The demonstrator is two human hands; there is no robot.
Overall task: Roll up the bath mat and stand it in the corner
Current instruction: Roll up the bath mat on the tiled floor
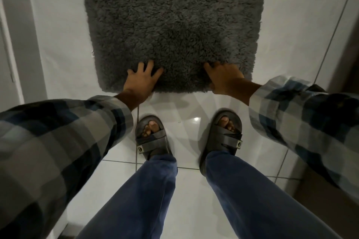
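A shaggy dark grey bath mat point(172, 23) lies flat on the white tiled floor, reaching from the top of the view down to just ahead of my feet. My left hand point(142, 78) rests on the mat's near edge towards its left corner, fingers spread on the pile. My right hand point(223, 76) lies on the near edge towards the right corner, with its fingertips sunk in the pile. Whether either thumb is under the edge is hidden. The mat is unrolled.
My two feet in dark slides point(152, 136) point(223, 134) stand on the glossy tiles just behind the mat's edge. A white wall or door frame point(21, 44) runs along the left. A dark vertical surface point(347, 44) borders the right.
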